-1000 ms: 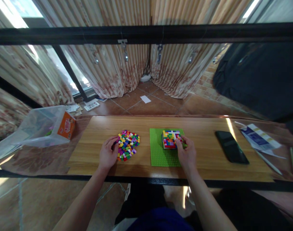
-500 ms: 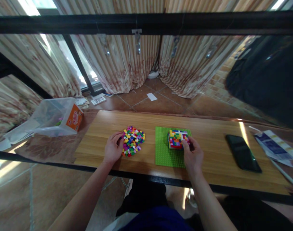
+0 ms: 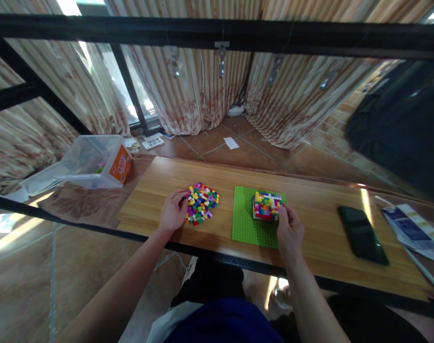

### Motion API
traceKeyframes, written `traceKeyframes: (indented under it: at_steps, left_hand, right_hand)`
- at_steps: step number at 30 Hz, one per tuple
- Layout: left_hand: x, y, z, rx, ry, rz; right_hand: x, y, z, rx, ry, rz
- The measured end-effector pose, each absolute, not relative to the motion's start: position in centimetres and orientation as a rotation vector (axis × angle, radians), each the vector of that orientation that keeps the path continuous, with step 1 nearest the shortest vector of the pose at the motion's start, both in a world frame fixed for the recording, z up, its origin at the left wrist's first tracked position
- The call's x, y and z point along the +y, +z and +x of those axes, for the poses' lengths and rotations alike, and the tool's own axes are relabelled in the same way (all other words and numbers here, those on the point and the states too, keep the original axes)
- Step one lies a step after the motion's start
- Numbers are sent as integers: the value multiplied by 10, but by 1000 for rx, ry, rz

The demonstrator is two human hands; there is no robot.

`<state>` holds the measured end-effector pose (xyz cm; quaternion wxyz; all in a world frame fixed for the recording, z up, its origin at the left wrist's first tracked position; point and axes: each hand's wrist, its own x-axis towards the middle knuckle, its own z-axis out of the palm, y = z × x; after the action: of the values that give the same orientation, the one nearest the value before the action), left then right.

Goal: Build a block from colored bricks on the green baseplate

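A loose pile of small multicoloured toy bricks (image 3: 202, 204) lies on the wooden table. My left hand (image 3: 173, 209) rests at the pile's left edge, thumb and bent fingers slightly apart, with nothing visible between them. To the right is a green studded baseplate (image 3: 242, 224), carrying a low block built of mixed-colour bricks (image 3: 266, 206). At that block's right side is my right hand (image 3: 290, 231), its thumb and fingers drawn together. Whatever those fingertips hold, if anything, is hidden. The hand covers the baseplate's lower right corner.
A black phone (image 3: 363, 235) lies on the table's right part, with a plastic packet (image 3: 415, 228) beyond it. A clear plastic bin (image 3: 92, 178) with an orange label stands off the table's left end. A dark metal bar (image 3: 202, 32) crosses in front of the curtains.
My right hand has shifted from over the built block's right part to its right edge, uncovering more bricks. My left hand stays by the pile. The camera view has turned slightly.
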<state>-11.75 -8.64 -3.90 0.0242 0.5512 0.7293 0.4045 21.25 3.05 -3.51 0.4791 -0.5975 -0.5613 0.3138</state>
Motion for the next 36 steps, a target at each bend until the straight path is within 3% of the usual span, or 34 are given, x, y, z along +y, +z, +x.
traceKeyframes:
  at_steps: [17, 22, 29, 36]
  left_hand:
    - [-87, -38, -113, 2276, 1262, 1667]
    - [-87, -40, -113, 2271, 1257, 1675]
    - [-88, -39, -112, 2283, 1253, 1668]
    - [-88, -39, -111, 2277, 1265, 1656]
  right_hand:
    - [26, -33, 211, -1514, 584, -1545]
    - [2, -10, 192, -1681, 241, -1360]
    - [-44, -20, 116, -2177, 623, -978]
    - [-41, -33, 86, -2381, 536, -1023]
